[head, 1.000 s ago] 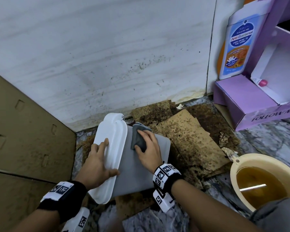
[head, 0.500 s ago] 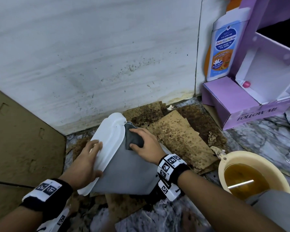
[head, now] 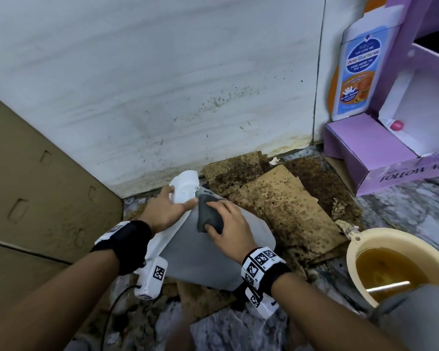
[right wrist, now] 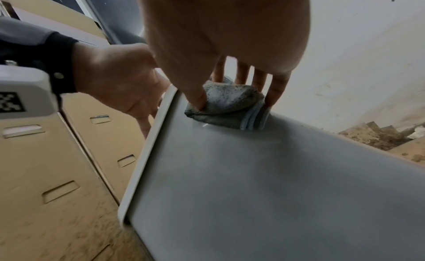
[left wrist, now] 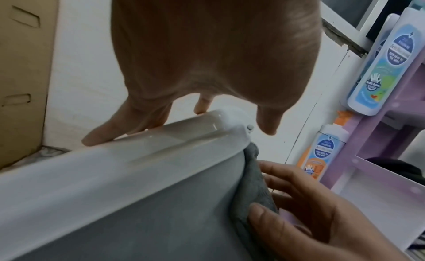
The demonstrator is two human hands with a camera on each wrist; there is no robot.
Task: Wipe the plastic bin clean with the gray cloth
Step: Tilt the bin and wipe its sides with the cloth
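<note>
Cardboard panel [head: 36, 193]: stands at far left, against the wall.
Left grip [head: 166, 211]: fingers and thumb curl round the bin's white rim, steadying it.
Plastic bin [head: 208, 259]: lies on its side on the floor, gray wall facing up; stiff, smooth, probably light and slippery, so hold it by the rim.
Gray cloth [head: 209, 215]: soft folded pad, touching the bin wall near the rim.
Right grip [head: 230, 226]: thumb and fingers pinch the cloth, pressing it down.
Basin [head: 355, 247]: holds brownish liquid; contents unclear.

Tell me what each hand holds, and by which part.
Left hand grips the plastic bin by its white rim, near the far corner. Right hand holds the folded gray cloth from above, against the bin's gray side.
</note>
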